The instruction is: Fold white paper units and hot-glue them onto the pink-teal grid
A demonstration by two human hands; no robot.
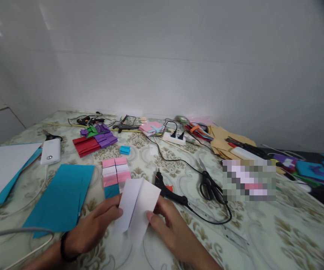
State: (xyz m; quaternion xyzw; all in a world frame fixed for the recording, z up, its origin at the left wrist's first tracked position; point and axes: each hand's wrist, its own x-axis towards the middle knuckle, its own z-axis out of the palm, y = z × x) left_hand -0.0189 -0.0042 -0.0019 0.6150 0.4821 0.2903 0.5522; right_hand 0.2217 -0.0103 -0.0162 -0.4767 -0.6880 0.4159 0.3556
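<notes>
Between my two hands is a white sheet of paper (143, 204) with a lengthwise fold, its left flap standing partly raised. My left hand (95, 221), a dark band at its wrist, pinches the left edge with thumb on top. On the other side my right hand (170, 225) grips the right edge, thumb on the face and fingers behind. Just beyond the sheet lie folded pink, white and blue paper pieces (116, 172), partly covered by it. A black glue gun (169, 190) rests right of the sheet, and a stack of blue paper (63, 198) lies to the left.
Black-handled scissors (208, 183) and a clear ruler (223, 228) lie at right. A white power strip (174, 138) trails black cords across the patterned tablecloth. At left are a white power bank (50, 152) and white sheets (4, 168). Red folded papers (85, 146) lie farther back.
</notes>
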